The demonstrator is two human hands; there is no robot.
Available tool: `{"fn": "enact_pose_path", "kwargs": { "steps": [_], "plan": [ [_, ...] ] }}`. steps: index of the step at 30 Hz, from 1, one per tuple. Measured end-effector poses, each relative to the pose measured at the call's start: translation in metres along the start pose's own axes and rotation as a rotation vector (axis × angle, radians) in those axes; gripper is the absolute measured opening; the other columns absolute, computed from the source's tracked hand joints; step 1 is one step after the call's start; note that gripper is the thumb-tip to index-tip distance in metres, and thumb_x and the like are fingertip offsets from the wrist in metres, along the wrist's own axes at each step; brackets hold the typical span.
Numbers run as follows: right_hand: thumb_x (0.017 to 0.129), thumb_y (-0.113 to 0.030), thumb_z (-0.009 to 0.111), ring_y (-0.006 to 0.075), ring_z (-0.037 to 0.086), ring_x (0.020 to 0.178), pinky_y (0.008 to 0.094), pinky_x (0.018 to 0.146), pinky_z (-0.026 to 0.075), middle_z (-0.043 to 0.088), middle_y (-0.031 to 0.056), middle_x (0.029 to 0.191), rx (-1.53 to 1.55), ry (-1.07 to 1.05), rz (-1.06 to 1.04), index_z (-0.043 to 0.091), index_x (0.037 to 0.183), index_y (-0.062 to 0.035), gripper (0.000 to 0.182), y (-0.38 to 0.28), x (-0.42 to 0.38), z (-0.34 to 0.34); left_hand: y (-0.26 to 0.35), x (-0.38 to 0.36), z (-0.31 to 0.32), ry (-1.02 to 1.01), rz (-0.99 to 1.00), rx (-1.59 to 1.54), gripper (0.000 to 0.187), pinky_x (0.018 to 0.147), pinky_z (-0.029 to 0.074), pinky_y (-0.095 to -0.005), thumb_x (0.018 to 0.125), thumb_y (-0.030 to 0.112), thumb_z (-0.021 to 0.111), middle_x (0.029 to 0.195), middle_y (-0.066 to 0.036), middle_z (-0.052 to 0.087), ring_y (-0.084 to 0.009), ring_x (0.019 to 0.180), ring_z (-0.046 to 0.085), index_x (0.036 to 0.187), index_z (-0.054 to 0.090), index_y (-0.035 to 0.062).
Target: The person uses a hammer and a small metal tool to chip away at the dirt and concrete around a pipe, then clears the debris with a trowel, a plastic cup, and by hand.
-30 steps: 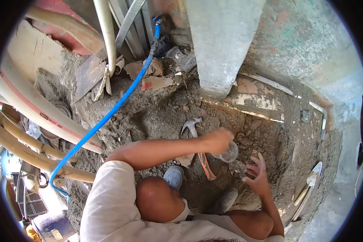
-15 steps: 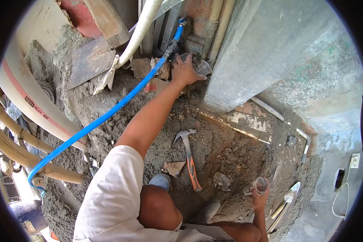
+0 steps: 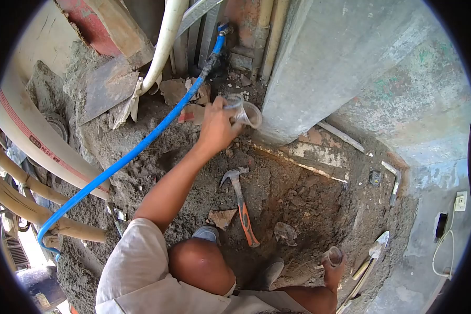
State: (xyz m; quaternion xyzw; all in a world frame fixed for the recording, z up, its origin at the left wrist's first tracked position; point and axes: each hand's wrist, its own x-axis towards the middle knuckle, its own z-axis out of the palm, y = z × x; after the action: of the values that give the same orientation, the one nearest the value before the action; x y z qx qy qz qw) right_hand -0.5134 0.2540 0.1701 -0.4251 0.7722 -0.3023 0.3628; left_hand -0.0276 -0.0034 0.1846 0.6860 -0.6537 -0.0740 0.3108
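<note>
My left hand [image 3: 216,130] is stretched out over the dirt, shut on a clear plastic cup [image 3: 245,112] that lies on its side just by the foot of the concrete column [image 3: 319,63]. Low at the right, my right hand [image 3: 333,271] grips a second small clear cup [image 3: 333,256] above the dug pit. A claw hammer with an orange handle [image 3: 240,201] lies on the soil between my two hands. A blue hose [image 3: 141,146] runs past my left hand up to a tap at the wall.
A crumpled clear plastic piece [image 3: 286,232] lies in the pit. A trowel [image 3: 374,255] rests at the pit's right edge, a tape measure [image 3: 374,178] on the ledge. Thick pipes [image 3: 31,131] and bamboo poles line the left. My shoes [image 3: 208,234] stand in the pit.
The cup passed from my left hand to my right, which drew back to the lower right. My left hand reached to the rubble by the hose and now pulls back holding another clear cup.
</note>
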Motion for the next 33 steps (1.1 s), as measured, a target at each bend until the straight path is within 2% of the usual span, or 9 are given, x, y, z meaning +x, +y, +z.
{"fn": "enact_pose_path", "kwargs": {
  "steps": [7, 10, 13, 16, 19, 22, 25, 29, 33],
  "plan": [
    [0.061, -0.017, 0.086, 0.0225, 0.059, 0.105, 0.0337, 0.09, 0.047, 0.059, 0.015, 0.116, 0.096, -0.641, -0.098, 0.024, 0.146, -0.005, 0.106, -0.076, 0.024, 0.031, 0.105, -0.137, 0.052, -0.793, 0.191, -0.399, 0.038, 0.091, 0.042, -0.0433, 0.071, 0.023, 0.075, 0.109, -0.017, 0.049, -0.0363, 0.107, 0.049, 0.107, 0.068, 0.0103],
    [0.059, -0.023, 0.087, 0.0225, 0.062, 0.103, 0.0329, 0.09, 0.047, 0.064, 0.0176, 0.107, -0.304, -0.703, -0.463, 0.026, 0.145, -0.0026, 0.107, -0.096, 0.028, 0.03, 0.163, -0.157, 0.093, -0.896, 0.37, -0.415, 0.03, 0.091, 0.041, -0.0442, 0.072, 0.022, 0.072, 0.107, -0.018, 0.048, -0.0366, 0.104, 0.049, 0.101, 0.069, 0.0135],
    [0.057, -0.013, 0.087, 0.019, 0.062, 0.096, 0.0326, 0.083, 0.05, 0.063, 0.0138, 0.108, -0.287, -0.752, -0.137, 0.041, 0.137, -0.0022, 0.093, -0.064, 0.029, -0.003, 0.228, -0.168, 0.139, -1.003, 0.45, -0.507, 0.026, 0.089, 0.04, -0.045, 0.071, 0.021, 0.071, 0.099, -0.017, 0.05, -0.037, 0.103, 0.049, 0.093, 0.067, 0.0088],
    [0.057, -0.011, 0.086, 0.0242, 0.066, 0.092, 0.0361, 0.082, 0.051, 0.067, 0.0126, 0.102, -0.209, -0.43, -0.069, 0.051, 0.126, -0.0035, 0.078, -0.005, 0.005, -0.083, 0.322, -0.216, 0.211, -1.06, 0.608, -0.613, 0.023, 0.083, 0.041, -0.0457, 0.067, 0.019, 0.073, 0.094, -0.016, 0.052, -0.0358, 0.1, 0.051, 0.082, 0.064, 0.0046],
    [0.056, -0.003, 0.084, 0.0249, 0.065, 0.095, 0.0356, 0.084, 0.05, 0.067, 0.0124, 0.104, -0.056, -0.235, 0.171, 0.053, 0.123, -0.0042, 0.074, 0.038, -0.06, -0.213, 0.439, -0.279, 0.222, -1.391, 0.822, -0.901, 0.042, 0.086, 0.043, -0.0453, 0.066, 0.02, 0.076, 0.116, -0.024, 0.05, -0.0376, 0.105, 0.053, 0.105, 0.065, 0.0071],
    [0.055, -0.004, 0.084, 0.0296, 0.063, 0.1, 0.0361, 0.087, 0.049, 0.064, 0.0167, 0.111, -0.781, 0.184, 0.421, 0.053, 0.125, -0.004, 0.077, 0.02, -0.142, -0.304, 0.514, -0.329, 0.187, -1.529, 1.123, -1.095, 0.082, 0.101, 0.04, -0.0421, 0.07, 0.023, 0.076, 0.147, -0.031, 0.017, -0.0413, 0.122, 0.046, 0.142, 0.036, 0.0152],
    [0.064, -0.013, 0.082, 0.0362, 0.062, 0.098, 0.0396, 0.087, 0.049, 0.064, 0.0209, 0.11, -1.061, 0.66, 0.391, 0.058, 0.12, -0.0016, 0.061, 0.049, -0.169, -0.329, 0.507, -0.326, 0.186, -1.719, 1.234, -0.842, 0.083, 0.104, 0.039, -0.0429, 0.076, 0.024, 0.073, 0.151, -0.031, 0.009, -0.0392, 0.128, 0.042, 0.147, 0.029, 0.018],
    [0.083, -0.032, 0.07, 0.0429, 0.06, 0.098, 0.0447, 0.087, 0.048, 0.063, 0.0243, 0.108, -0.511, 0.465, 0.357, 0.06, 0.112, 0.0037, 0.047, 0.097, -0.068, -0.268, 0.407, -0.266, 0.214, -1.648, 1.181, -0.537, 0.07, 0.101, 0.04, -0.0434, 0.084, 0.021, 0.066, 0.142, -0.016, 0.039, -0.0345, 0.124, 0.046, 0.144, 0.033, 0.0115],
    [0.089, -0.051, 0.055, 0.0444, 0.061, 0.096, 0.0492, 0.081, 0.048, 0.064, 0.0271, 0.103, -0.874, 0.426, 0.403, 0.061, 0.106, 0.0038, 0.058, 0.25, 0.077, -0.236, 0.269, -0.165, 0.159, -1.616, 0.807, -0.054, 0.066, 0.102, 0.04, -0.0454, 0.084, 0.022, 0.066, 0.138, -0.017, 0.045, -0.0349, 0.124, 0.046, 0.142, 0.036, 0.0092]
  ]
}}
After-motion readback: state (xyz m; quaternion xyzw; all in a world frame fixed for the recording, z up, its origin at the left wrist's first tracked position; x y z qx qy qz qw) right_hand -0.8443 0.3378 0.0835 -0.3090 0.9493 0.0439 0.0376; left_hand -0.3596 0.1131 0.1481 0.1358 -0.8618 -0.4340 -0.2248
